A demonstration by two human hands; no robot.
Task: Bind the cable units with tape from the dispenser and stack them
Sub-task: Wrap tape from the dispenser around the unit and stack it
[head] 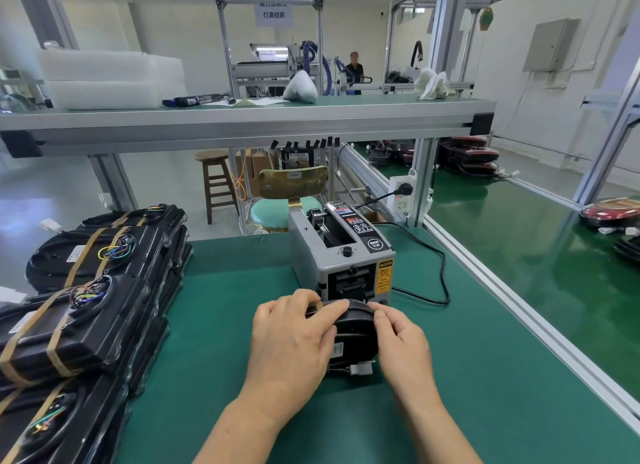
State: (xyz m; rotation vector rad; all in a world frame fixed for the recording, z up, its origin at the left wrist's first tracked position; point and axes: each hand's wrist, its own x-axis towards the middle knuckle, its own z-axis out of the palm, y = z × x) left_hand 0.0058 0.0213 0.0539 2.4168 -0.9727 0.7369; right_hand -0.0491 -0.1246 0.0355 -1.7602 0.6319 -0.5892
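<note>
At the green bench [242,290], just before the tape dispenser [343,252] | cable unit [353,335] lies flat between both hands | left hand [294,339] curls over its far rim onto a tape strip [317,306] | right hand [401,339] pinches the right rim | handling: probably light, rigid shell, loose leads; grip the rims.

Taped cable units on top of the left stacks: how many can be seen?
4 taped units, back to front at far left: farthest, second, third, nearest. More lie stacked beneath them, partly hidden.
</note>
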